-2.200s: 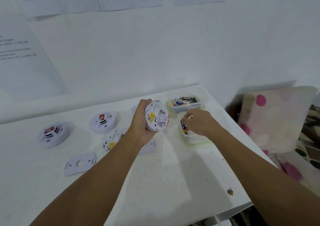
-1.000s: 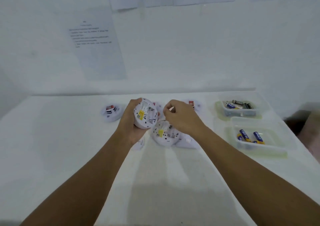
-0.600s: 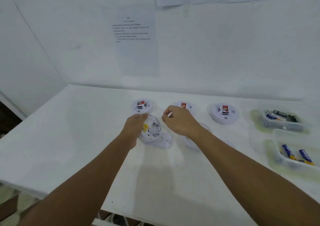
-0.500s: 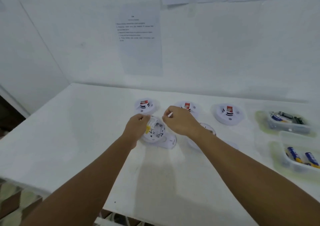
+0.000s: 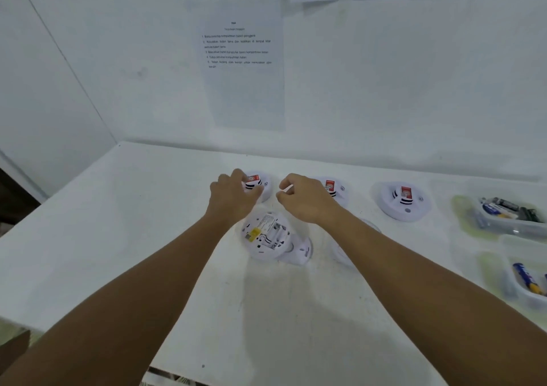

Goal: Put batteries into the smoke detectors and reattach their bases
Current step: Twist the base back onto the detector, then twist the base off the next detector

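An upturned white smoke detector [image 5: 266, 233] with its open battery bay and a yellow label lies free on the table, leaning on a flat base plate [image 5: 300, 252]. My left hand [image 5: 233, 197] is past it, thumb and curled fingers round the left edge of the leftmost upright detector [image 5: 257, 183]. My right hand [image 5: 307, 200] is curled and pinches a battery [image 5: 287, 188], of which only a pale tip shows. Behind that hand sits a second upright detector [image 5: 336, 191]. A third detector [image 5: 404, 200] stands further right.
Another upturned detector [image 5: 342, 251] is mostly hidden under my right forearm. Two clear tubs hold batteries at the right: a far one [image 5: 507, 212] and a near one [image 5: 525, 280]. The white table [image 5: 133, 237] meets the wall behind; its left and front edges are close.
My left hand has let go of the upturned detector, which now lies on the base plate, and has reached forward onto the leftmost upright detector. My right hand kept its pinch and moved slightly away.
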`<state>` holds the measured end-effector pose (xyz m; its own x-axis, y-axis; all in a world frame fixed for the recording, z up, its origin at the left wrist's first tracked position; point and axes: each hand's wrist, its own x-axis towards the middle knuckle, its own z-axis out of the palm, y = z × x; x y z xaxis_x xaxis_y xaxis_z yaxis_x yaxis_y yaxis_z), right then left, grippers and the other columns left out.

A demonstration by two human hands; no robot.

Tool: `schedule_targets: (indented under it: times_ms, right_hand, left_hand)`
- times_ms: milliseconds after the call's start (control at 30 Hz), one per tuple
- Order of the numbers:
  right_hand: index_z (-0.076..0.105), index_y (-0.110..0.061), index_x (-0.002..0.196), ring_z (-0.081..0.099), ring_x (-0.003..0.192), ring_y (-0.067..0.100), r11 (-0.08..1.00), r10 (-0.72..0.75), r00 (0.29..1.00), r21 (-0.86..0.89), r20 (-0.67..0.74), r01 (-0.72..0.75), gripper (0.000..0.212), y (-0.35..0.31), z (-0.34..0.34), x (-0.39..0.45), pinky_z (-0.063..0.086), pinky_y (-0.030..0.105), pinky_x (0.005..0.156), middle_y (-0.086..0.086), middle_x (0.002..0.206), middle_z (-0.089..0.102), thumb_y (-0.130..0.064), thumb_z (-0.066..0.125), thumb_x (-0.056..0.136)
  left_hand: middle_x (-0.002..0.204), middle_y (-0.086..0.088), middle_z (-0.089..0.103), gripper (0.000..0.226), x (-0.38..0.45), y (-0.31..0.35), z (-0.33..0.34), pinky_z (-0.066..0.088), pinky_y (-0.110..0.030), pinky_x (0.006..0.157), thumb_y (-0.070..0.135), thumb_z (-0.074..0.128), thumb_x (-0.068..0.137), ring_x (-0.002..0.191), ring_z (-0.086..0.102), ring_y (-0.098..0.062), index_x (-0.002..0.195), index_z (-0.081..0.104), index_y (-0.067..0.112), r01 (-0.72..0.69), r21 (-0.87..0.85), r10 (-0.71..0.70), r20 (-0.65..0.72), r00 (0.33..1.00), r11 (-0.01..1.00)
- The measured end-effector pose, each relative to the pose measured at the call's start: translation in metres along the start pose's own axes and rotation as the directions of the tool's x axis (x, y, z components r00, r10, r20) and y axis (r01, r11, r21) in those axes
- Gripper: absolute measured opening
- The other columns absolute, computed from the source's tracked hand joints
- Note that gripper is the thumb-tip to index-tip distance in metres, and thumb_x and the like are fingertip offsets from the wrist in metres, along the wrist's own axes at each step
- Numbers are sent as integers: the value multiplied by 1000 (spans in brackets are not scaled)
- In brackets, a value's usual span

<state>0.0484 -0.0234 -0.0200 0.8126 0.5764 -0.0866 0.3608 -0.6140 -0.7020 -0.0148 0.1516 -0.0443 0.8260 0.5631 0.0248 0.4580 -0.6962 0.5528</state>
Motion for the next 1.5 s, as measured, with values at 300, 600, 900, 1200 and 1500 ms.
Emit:
schedule_targets:
  times_ms: [300, 600, 900, 1200, 1500]
  right_hand:
    - [58, -20, 135, 62, 113, 19, 999, 45, 999, 25, -5, -45, 38, 1, 6, 20, 49, 31, 93, 1, 125, 66, -32, 58, 99]
    - [56, -22, 136, 61, 99, 11, 969, 32, 995, 246, -94, -8, 35, -1, 7, 29, 49, 22, 72, -4, 121, 63, -26, 56, 101]
    - [54, -23, 144, 58, 116, 8, 924, -171, 975, 320, -144, 210, 55, -23, 11, 36, 47, 24, 96, -6, 139, 56, -33, 73, 93]
    - [58, -18, 133, 54, 115, 16, 901, -428, 867, -42, -253, 432, 64, -30, 11, 36, 50, 35, 96, -3, 124, 55, -42, 83, 79]
    - [54, -19, 120, 49, 104, 17, 853, -512, 845, -203, -154, 480, 61, -34, -1, 35, 50, 35, 82, -4, 114, 50, -43, 84, 72]
  left_hand:
    - [139, -19, 45, 89, 42, 8, 14, 38, -46, 105, 70, 69, 83, 131, 41, -40, 149, 37, 20, -24, 270, -24, 175, 984, 963]
    - [134, -7, 55, 87, 49, 6, 4, 48, -45, 105, 68, 62, 75, 121, 55, -30, 148, 47, 24, 127, -301, -92, 127, 988, 945]
    - [130, -17, 65, 53, 33, 2, -25, 47, -43, 105, 34, 57, 88, 111, 62, -34, 133, 65, 6, 519, -853, 169, 519, 838, 45]
    - [117, -7, 67, 37, 26, 16, -34, 55, -40, 90, 49, 57, 94, 108, 63, -28, 104, 74, 18, 570, -822, 220, 555, 802, -8]
    - [90, -3, 65, 31, 19, 25, -38, 45, -28, 70, 38, 52, 94, 78, 64, -21, 86, 69, 14, 646, -761, 166, 645, 746, 59]
